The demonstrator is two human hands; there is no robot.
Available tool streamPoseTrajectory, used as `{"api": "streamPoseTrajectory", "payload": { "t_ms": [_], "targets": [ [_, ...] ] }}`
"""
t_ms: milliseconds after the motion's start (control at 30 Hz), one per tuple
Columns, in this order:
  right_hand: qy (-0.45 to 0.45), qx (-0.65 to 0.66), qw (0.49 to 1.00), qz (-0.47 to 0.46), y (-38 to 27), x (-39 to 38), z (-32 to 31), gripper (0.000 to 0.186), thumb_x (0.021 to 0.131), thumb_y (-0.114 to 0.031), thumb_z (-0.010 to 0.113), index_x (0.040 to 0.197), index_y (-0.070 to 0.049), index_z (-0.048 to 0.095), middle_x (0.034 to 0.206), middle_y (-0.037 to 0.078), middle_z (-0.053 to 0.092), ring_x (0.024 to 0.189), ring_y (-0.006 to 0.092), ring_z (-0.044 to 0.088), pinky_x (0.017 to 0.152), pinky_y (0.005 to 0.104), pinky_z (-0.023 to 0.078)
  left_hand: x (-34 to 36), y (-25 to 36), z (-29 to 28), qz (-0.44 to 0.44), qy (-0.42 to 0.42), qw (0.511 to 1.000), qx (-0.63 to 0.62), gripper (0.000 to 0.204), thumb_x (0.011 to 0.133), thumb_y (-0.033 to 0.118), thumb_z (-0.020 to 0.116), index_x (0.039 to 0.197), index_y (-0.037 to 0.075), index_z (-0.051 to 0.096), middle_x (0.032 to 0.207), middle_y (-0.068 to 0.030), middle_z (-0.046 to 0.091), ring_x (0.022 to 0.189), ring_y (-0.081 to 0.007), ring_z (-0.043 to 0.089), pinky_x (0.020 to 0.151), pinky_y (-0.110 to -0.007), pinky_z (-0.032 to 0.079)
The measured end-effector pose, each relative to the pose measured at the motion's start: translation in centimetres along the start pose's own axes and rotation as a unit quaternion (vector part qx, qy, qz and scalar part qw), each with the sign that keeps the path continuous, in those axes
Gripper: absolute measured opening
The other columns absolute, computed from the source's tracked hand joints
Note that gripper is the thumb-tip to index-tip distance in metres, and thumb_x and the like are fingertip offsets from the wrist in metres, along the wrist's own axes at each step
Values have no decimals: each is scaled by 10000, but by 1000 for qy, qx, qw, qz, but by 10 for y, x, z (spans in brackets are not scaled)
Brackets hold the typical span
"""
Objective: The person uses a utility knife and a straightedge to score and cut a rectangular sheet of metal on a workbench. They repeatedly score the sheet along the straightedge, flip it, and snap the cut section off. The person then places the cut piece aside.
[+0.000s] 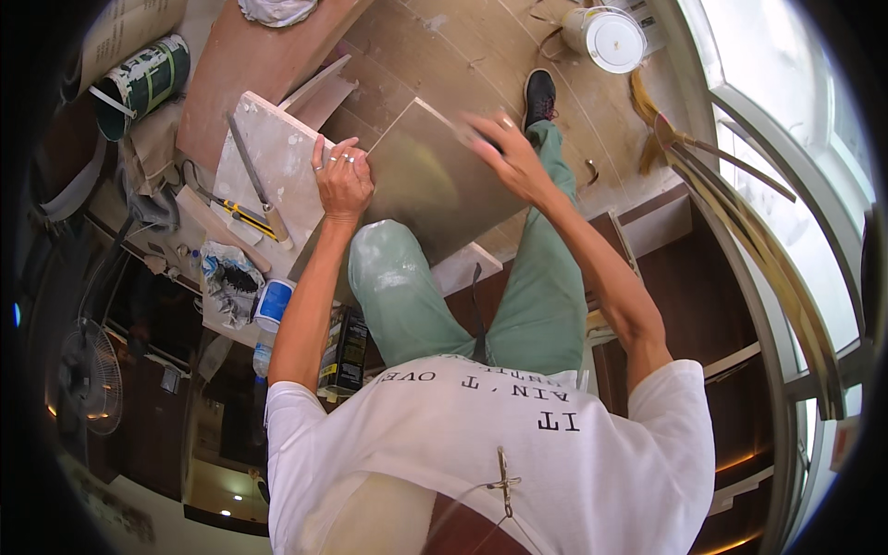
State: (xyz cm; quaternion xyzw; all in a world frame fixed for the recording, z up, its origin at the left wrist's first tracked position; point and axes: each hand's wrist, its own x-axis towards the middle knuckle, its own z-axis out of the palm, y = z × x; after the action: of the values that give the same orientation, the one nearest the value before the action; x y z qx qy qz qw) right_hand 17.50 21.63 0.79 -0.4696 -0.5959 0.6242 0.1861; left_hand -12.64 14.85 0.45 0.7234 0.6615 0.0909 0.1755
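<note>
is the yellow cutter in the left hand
No, the yellow cutter lies beside the wooden-handled blade, apart from the left hand.

A white short-sleeved T-shirt (592,453) with black lettering (523,390) is worn at lower centre, beneath a metal cross pendant (504,481). Green trousers (412,301) are smudged white at one knee. A black shoe (540,95) is seen above. Rings are worn on both hands (345,185).

Room is serving as an indoor workshop: paint-splattered dark-green cylindrical can (148,81) is showing at left, white round-lidded bucket (612,43) is resting on brown tiled flooring (444,55), dark-brown open-fronted cabinet (689,264) is standing right.
</note>
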Motion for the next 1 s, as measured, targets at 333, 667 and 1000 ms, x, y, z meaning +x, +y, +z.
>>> {"api": "streamPoseTrajectory", "payload": {
  "t_ms": [333, 667, 1000],
  "targets": [
    [-40, 2, 997, 62, 9, -57, -26, 434, 1037, -293, 543, 1422, -95, 570, 1116, 132, 610, 1023, 309, 567, 986, 426, 425, -14, -5, 0, -7, -3, 1000, 4, 307, 1004, 150, 429, 822, 48, 654, 871, -102, 705, 1025, -256, 684, 1174, -528, 303],
    [-28, 13, 999, -7, 1, 7, -1, 409, 1021, -244, 561, 1401, -96, 589, 1174, 154, 607, 1049, 297, 549, 997, 379, 405, -6, -9, 5, 0, 12, 1000, -7, 294, 991, 151, 468, 797, 41, 659, 837, -97, 673, 915, -258, 657, 1157, -536, 318],
    [48, 23, 997, -59, -18, 101, 33, 398, 1005, -312, 597, 1387, -203, 616, 1073, 175, 608, 994, 312, 552, 908, 378, 451, 1, -4, 1, 16, 0, 1000, -10, 299, 993, 159, 464, 787, 50, 652, 835, -89, 666, 923, -254, 655, 1148, -538, 326]
  ]
}}
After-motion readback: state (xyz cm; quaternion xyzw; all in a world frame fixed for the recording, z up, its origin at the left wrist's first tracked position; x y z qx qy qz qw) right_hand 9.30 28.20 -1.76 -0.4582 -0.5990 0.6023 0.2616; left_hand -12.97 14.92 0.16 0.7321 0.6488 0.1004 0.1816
